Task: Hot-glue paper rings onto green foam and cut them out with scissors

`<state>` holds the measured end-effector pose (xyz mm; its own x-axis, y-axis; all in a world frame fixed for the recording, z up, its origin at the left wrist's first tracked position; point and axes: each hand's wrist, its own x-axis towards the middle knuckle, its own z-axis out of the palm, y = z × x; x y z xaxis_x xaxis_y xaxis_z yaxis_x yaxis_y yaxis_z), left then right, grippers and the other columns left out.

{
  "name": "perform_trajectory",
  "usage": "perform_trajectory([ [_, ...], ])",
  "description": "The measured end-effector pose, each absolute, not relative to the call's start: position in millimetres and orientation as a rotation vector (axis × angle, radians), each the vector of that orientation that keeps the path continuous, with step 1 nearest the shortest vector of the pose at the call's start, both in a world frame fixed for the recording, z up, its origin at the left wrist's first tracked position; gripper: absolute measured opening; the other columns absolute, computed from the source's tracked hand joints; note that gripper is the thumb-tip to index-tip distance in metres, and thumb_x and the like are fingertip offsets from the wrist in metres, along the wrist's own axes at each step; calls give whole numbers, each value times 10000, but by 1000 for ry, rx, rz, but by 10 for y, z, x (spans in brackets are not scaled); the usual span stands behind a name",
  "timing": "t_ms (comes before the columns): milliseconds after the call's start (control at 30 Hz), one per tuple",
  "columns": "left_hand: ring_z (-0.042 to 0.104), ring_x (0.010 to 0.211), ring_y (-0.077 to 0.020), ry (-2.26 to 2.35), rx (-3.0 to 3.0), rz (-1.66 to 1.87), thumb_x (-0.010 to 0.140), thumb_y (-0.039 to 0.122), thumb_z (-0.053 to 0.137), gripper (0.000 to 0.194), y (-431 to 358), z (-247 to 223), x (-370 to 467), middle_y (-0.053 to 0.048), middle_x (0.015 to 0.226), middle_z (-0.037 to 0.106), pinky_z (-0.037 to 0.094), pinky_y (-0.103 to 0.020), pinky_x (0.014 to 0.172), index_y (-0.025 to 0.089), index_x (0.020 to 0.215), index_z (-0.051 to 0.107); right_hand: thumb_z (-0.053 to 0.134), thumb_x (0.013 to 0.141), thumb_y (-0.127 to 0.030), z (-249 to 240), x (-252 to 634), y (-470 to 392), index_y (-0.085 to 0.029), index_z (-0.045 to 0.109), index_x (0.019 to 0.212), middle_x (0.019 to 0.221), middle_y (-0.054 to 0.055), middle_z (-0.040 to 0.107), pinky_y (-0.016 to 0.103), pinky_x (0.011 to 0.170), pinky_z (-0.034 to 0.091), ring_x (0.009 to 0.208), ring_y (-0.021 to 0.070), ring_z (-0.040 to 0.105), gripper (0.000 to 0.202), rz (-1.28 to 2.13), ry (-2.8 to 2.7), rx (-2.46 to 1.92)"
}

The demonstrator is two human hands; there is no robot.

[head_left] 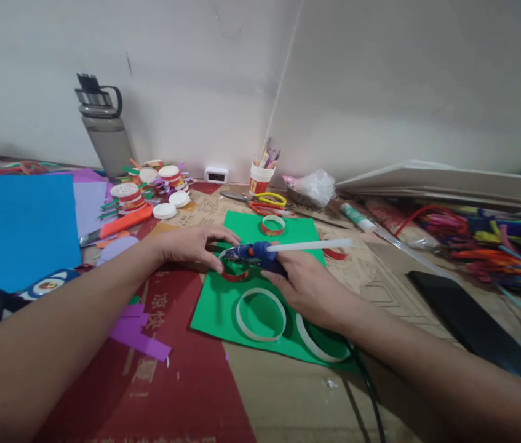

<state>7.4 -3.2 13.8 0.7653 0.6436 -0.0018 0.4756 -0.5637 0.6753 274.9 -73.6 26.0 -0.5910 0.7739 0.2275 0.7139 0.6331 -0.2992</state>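
My right hand [304,280] is wrapped round the grip of a blue hot glue gun [246,252], with a long white glue stick [315,245] sticking out of its back. The nozzle points left, down at a small red-and-white paper ring [236,277] on a green sheet [216,307]. With thumb and fingers curved about that ring's left side, my left hand [195,246] steadies it; the fingertips are partly hidden behind the gun. Nearer me on the sheet lie a large white ring [260,337] and another white ring [318,351], and a small red ring [272,231] sits farther back.
An orange utility knife [124,223] lies left, near stacked paper cups [126,197] and a water bottle [107,138]. Yellow-handled scissors [269,198] and a cup of pens [261,178] stand behind. A black phone-like slab [477,326] and pipe cleaners [495,246] are right. The gun's cord [371,387] trails towards me.
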Motion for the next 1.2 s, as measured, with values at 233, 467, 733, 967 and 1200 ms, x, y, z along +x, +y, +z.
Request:
perform_trajectory([
  [233,506,1271,-244,851,2282,316,716,430,799,564,-28,126,65,-54,1368,567,367,-349,1080,257,1226,628,499,944,-241,256,2763,-726,-149,642,1080,1025,141,717,381,850,496,984,275,654,217,196,-2513,-1184],
  [467,498,1277,-246,830,2278,321,718,397,804,568,-27,123,66,-74,1368,559,375,-342,1071,239,1234,624,493,952,-250,270,2785,-741,-149,650,1045,965,130,722,363,793,494,898,270,667,208,152,-2531,-1214],
  [733,514,1258,-247,836,2288,327,713,405,806,555,-30,122,72,-71,1351,568,385,-345,1059,247,1218,637,473,959,-236,275,2789,-742,-175,646,1003,921,97,721,329,745,483,834,239,666,188,160,-2522,-1169],
  [967,522,1232,-255,851,2303,313,711,396,807,574,-31,126,71,-74,1344,572,408,-344,1014,240,1234,626,497,947,-241,242,2754,-731,-172,629,1093,1013,123,712,367,829,490,969,263,653,208,186,-2495,-1159],
  [1200,515,1241,-246,838,2326,320,710,374,813,588,-18,113,68,-60,1334,585,386,-335,1028,250,1248,610,495,945,-273,277,2720,-695,-150,618,1015,995,137,698,377,785,494,907,264,645,188,308,-2482,-1262],
])
